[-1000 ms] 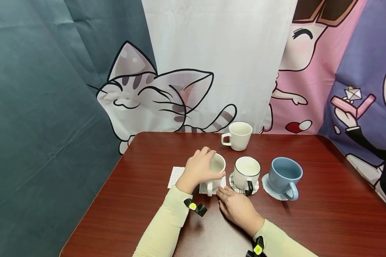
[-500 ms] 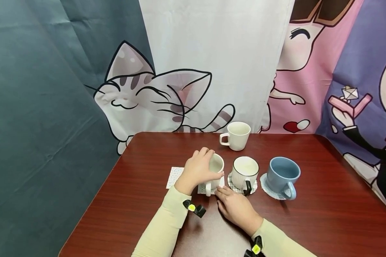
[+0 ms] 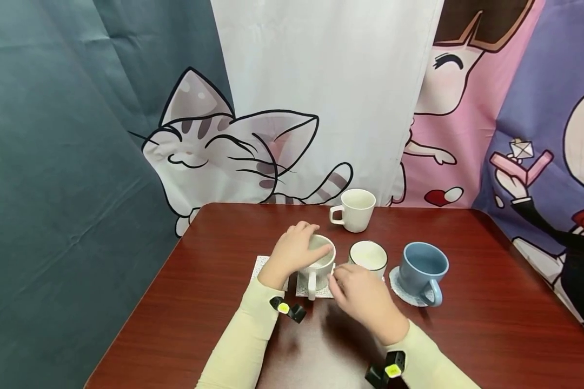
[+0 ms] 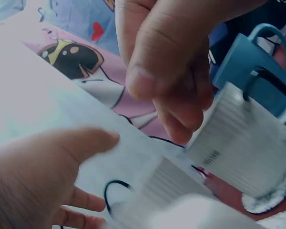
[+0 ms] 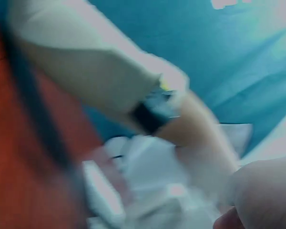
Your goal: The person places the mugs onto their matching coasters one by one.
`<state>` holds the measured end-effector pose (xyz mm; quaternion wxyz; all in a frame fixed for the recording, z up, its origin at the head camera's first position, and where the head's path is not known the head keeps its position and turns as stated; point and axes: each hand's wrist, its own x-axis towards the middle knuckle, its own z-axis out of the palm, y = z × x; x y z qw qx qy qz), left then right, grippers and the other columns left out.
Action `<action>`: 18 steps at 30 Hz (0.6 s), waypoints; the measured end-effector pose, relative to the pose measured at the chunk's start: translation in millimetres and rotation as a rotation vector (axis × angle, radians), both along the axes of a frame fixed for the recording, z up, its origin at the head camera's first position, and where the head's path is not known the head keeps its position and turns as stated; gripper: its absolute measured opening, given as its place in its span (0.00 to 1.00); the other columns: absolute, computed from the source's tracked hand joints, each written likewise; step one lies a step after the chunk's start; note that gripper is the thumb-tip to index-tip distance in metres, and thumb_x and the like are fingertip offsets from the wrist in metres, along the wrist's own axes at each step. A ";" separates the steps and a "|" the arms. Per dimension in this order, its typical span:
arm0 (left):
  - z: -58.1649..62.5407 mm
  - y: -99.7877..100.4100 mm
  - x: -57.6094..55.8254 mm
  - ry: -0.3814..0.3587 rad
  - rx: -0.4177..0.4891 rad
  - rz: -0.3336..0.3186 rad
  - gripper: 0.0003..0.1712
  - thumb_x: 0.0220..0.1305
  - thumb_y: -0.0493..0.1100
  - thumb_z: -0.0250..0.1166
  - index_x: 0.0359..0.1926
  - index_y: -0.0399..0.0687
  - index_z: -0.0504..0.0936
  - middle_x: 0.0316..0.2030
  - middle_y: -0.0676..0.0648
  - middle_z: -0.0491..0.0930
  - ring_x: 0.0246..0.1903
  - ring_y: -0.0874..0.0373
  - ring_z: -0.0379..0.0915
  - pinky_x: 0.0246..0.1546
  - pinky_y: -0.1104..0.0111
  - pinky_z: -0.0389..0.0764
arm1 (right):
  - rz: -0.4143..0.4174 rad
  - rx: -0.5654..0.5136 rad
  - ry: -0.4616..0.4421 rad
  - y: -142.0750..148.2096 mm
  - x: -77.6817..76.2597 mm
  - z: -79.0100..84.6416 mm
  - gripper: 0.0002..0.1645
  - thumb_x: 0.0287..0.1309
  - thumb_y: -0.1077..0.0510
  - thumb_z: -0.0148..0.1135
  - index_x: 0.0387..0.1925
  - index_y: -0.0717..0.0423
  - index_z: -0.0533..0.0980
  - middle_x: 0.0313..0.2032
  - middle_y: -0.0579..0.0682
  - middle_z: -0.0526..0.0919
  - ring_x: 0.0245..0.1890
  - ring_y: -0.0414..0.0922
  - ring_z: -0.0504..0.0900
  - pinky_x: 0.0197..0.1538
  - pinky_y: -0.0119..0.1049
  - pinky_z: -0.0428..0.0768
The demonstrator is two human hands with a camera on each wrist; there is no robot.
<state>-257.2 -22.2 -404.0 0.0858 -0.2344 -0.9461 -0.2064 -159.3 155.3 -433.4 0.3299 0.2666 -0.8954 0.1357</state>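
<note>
A white mug (image 3: 323, 278) stands on a speckled square coaster (image 3: 302, 292), its handle toward me. My left hand (image 3: 294, 251) is at its rim, thumb spread away from the fingers; the left wrist view shows this left hand (image 4: 47, 167) with a gap between thumb and fingers. My right hand (image 3: 365, 294) is raised just right of the mug, fingers bent and nothing visible in them. It partly hides a white ribbed mug with a black rim (image 3: 368, 259); its black handle (image 4: 264, 76) shows in the left wrist view. The right wrist view is blurred.
A blue mug (image 3: 423, 265) sits on a round coaster (image 3: 399, 286) to the right. Farther back stands another white ribbed mug (image 3: 357, 210). A second square coaster (image 3: 259, 265) lies left, partly under my left arm. Printed curtains (image 3: 321, 81) hang behind the table (image 3: 185, 324).
My right hand has lifted from the coaster's edge, now covering the black handle in the head view. My left hand has shifted slightly left, its thumb drawn back from the mug's side.
</note>
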 end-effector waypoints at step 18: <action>38.9 56.0 -83.0 -0.214 -0.085 0.163 0.23 0.68 0.62 0.58 0.47 0.52 0.86 0.45 0.52 0.84 0.45 0.56 0.80 0.44 0.59 0.80 | -0.163 -0.248 -0.079 54.4 -24.8 53.8 0.10 0.65 0.55 0.62 0.35 0.54 0.87 0.34 0.51 0.88 0.30 0.51 0.83 0.33 0.50 0.80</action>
